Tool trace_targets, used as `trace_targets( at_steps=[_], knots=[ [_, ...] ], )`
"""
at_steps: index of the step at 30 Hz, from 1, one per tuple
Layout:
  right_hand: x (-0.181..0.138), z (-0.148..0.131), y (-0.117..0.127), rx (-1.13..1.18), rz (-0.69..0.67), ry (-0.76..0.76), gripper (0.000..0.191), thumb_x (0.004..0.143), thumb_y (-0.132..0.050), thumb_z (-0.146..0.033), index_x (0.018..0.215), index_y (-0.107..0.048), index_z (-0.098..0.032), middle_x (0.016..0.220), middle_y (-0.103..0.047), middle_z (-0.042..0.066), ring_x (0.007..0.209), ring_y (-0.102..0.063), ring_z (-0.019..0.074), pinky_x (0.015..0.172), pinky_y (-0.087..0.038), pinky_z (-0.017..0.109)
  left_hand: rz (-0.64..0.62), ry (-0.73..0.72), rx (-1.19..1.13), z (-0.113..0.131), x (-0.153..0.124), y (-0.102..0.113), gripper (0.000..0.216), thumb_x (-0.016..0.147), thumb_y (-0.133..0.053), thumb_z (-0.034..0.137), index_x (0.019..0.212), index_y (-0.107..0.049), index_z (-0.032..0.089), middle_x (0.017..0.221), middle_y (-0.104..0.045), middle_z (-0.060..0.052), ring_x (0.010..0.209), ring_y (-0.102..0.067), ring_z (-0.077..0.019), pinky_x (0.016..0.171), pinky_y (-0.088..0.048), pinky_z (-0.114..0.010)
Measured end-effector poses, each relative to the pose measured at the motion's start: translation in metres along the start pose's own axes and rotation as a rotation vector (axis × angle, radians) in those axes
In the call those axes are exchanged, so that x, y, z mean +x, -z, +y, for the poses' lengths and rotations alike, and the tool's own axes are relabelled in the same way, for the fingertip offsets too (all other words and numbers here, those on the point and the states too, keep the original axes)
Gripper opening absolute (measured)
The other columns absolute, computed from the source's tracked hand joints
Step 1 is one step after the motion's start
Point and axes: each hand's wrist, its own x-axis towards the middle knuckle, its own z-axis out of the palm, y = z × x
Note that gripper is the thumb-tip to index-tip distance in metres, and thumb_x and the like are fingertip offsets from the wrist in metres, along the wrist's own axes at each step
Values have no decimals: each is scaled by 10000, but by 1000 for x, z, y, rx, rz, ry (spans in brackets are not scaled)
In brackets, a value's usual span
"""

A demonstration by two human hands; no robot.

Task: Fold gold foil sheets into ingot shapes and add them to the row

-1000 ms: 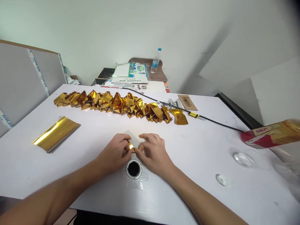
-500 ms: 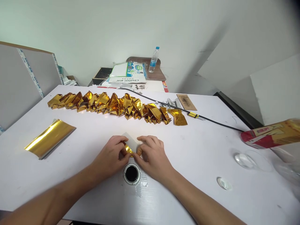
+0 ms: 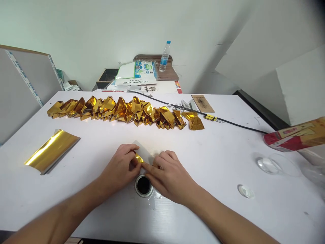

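My left hand (image 3: 123, 163) pinches a sheet of gold foil paper (image 3: 138, 158), its fingers mostly covering the folded gold edge. The sheet's pale side lies on the white table beyond my hands. Against the same folded edge rests the index fingertip of my right hand (image 3: 166, 174), whose other fingers are curled in. Just below the fingertips sits a small round container (image 3: 144, 185) with a dark inside and a pale rim. Crumpled, folded gold foil pieces (image 3: 119, 110) form a long row across the back. A stack of flat gold foil sheets (image 3: 53, 149) lies to the left.
A black cable (image 3: 236, 126) with a yellow tag crosses the back right near a brown card (image 3: 203, 103). At the right are a red and gold package (image 3: 291, 137), clear tape (image 3: 269, 166) and a small white disc (image 3: 245, 191). A water bottle (image 3: 164, 57) stands behind the table.
My right hand has turned and its fingers have curled in, with the index finger now laid along the fold. My left hand keeps its pinch. The view has shifted slightly.
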Motion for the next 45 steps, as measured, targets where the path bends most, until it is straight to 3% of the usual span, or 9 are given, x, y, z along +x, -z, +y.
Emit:
trace_targets(
  at_steps=[9,14,21,24,26,30,35,40,45],
  knots=[
    [0,2,3,-9,-52,26,367,1117,-466,-335,1312,-735,-180,853,-659,74,868,-547,231,879,-415,437,-71,27,-29,-4,5,0,205,881,-681,183,691,-611,214,1275,-715,-84,1239,-610,-292,1058,-554,-487],
    [-1,-5,5,-108,-110,36,350,1087,-527,-338,1328,-716,-170,890,-692,105,938,-582,278,921,-410,475,-85,39,-22,-4,5,0,210,879,-685,191,691,-596,213,1291,-699,-85,1274,-588,-309,1073,-539,-498],
    [-3,-1,15,-129,-169,-18,313,1089,-515,-342,1276,-749,-253,829,-722,68,881,-578,254,903,-382,462,-108,6,-9,-6,5,3,203,916,-664,219,723,-603,206,1327,-672,-96,1281,-574,-311,1069,-534,-492],
    [-5,1,18,-112,-190,-30,303,1071,-544,-310,1289,-745,-247,817,-731,53,861,-578,251,887,-376,455,-121,-21,-7,-6,5,5,79,947,-633,219,891,-689,215,1380,-655,-94,1305,-560,-308,1071,-532,-486],
    [-5,1,19,-109,-188,-38,298,1063,-558,-302,1286,-749,-252,803,-729,49,852,-577,253,882,-371,456,-146,-59,2,-7,4,6,151,981,-591,207,1010,-734,244,1436,-636,-79,1313,-550,-300,1085,-522,-494],
    [-4,2,19,-107,-163,-48,287,1053,-562,-296,1256,-764,-289,786,-718,49,851,-569,254,899,-360,467,-169,-208,51,-16,3,11,282,993,-571,148,1068,-789,311,1486,-649,-20,1339,-515,-304,1125,-492,-528],
    [0,5,21,-152,-119,-117,352,1000,-676,-400,1341,-718,-326,917,-695,82,918,-571,287,952,-354,514,-231,-381,123,-23,0,22,423,1013,-601,178,1379,-700,366,1392,-729,-12,1398,-504,-312,1189,-450,-541],
    [1,7,21,-195,-89,-174,337,996,-686,-473,1298,-730,-329,1082,-675,122,1037,-557,334,969,-375,536,-246,-347,202,-11,-4,25,440,1003,-652,344,1443,-660,351,1409,-717,-42,1370,-527,-382,1123,-489,-584],
    [0,8,19,-195,-79,-175,316,1008,-670,-421,1314,-717,-355,1199,-667,129,1138,-541,361,1001,-380,562,-294,-291,229,-8,-7,29,430,1027,-606,327,1454,-638,367,1436,-701,-29,1376,-533,-371,1106,-481,-580]
  ],
)
